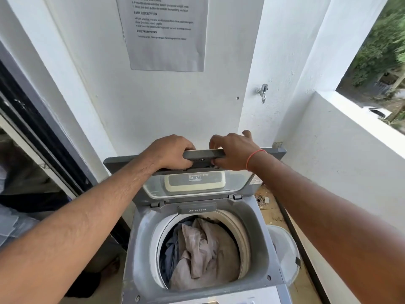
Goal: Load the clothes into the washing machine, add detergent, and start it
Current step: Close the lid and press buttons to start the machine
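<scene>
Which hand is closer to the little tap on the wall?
The right hand. It grips the raised lid just below and left of the tap. The left hand holds the same lid edge further left, farther from the tap.

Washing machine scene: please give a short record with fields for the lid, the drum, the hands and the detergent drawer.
lid: grey folding lid, raised
drum: round white-rimmed drum, holds beige and blue clothes
left hand: grip on lid's front edge
right hand: grip on the same edge, beside the left
detergent drawer: grey drawer marked Detergent, shut
</scene>
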